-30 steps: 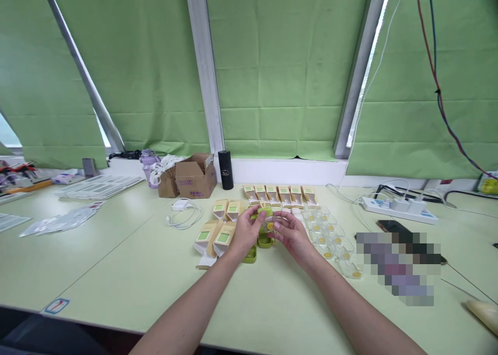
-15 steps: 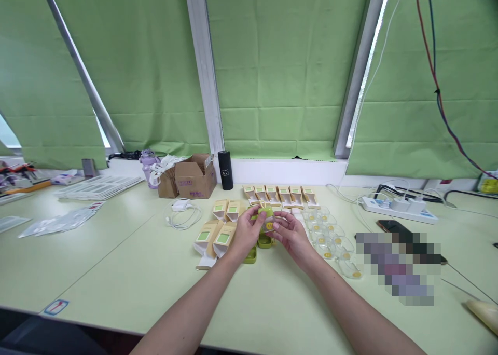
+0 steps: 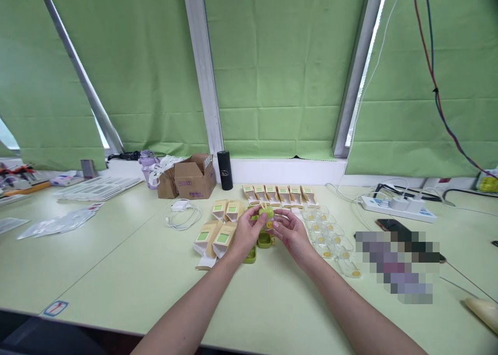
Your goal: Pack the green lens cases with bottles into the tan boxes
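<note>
A small container with a green top point(image 3: 266, 209) and a clear lower part bearing a round yellow sticker point(image 3: 270, 224) is held up between both hands. My left hand point(image 3: 247, 229) is closed on its left side, the thumb against it. My right hand point(image 3: 293, 235) pinches the clear part from the right. Just below the hands, a small green square tub point(image 3: 265, 240) sits on the table, with another green piece point(image 3: 251, 255) partly behind my left wrist. Several clear shells point(image 3: 336, 240) with yellow round stickers lie to the right of my right hand.
Open cartons with green labels point(image 3: 224, 237) stand left of my hands, and a row of similar cartons point(image 3: 277, 195) stands behind. Further out are a cardboard box point(image 3: 195, 177), a black cylinder point(image 3: 224, 170), a white charger cable point(image 3: 182, 214), a power strip point(image 3: 399, 210) and a dark phone point(image 3: 397, 229).
The container has turned slightly in my fingers, and its green top now sits upright above the clear part. Both hands stay in nearly the same place; the view has shifted very slightly.
</note>
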Available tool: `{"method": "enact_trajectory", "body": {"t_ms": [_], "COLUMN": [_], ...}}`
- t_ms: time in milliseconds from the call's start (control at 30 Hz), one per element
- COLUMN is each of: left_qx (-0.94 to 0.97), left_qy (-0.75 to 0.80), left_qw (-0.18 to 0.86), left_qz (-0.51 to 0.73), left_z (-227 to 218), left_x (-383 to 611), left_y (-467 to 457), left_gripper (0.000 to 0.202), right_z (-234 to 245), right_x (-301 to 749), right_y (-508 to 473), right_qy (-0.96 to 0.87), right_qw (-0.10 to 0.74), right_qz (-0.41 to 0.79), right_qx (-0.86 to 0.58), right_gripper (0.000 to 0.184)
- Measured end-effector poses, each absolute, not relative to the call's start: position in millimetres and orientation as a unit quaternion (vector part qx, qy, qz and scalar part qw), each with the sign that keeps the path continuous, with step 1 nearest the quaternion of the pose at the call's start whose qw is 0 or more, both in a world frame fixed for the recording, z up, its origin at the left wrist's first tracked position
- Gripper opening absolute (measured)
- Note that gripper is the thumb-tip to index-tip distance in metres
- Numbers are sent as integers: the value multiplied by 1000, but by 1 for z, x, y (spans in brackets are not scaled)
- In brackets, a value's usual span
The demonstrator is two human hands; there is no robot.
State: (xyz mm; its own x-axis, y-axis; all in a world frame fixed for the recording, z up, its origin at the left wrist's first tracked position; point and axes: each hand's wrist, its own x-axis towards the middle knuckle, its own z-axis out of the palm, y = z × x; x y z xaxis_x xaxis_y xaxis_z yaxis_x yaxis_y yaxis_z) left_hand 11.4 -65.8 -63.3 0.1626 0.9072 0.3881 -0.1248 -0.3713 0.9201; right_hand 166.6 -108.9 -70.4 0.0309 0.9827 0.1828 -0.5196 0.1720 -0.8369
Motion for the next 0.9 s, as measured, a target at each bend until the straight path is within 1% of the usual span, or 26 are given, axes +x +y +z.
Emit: {"method": "enact_trajectory", "body": {"t_ms": [200, 433, 600, 900], "left_qx": [605, 616, 627, 686], "left_qy": [323, 282, 270, 283], "left_qw": [471, 486, 495, 422], "left_qz": [555, 551, 538, 522], "left_z": [-62, -57, -57, -62], "left_x": [11, 9, 6, 5], "left_y": [-67, -71, -74, -73], "left_gripper": [72, 67, 63, 59], "right_z": [-70, -69, -68, -63], "right_x": [166, 168, 168, 166], "right_y": [-108, -109, -109, -111], "right_qy": [-401, -395, -378, -377], "right_qw": [657, 663, 678, 687], "right_qz": [567, 568, 567, 567], "right_qx": [-293, -285, -276, -253], "right_gripper": [55, 54, 58, 65]}}
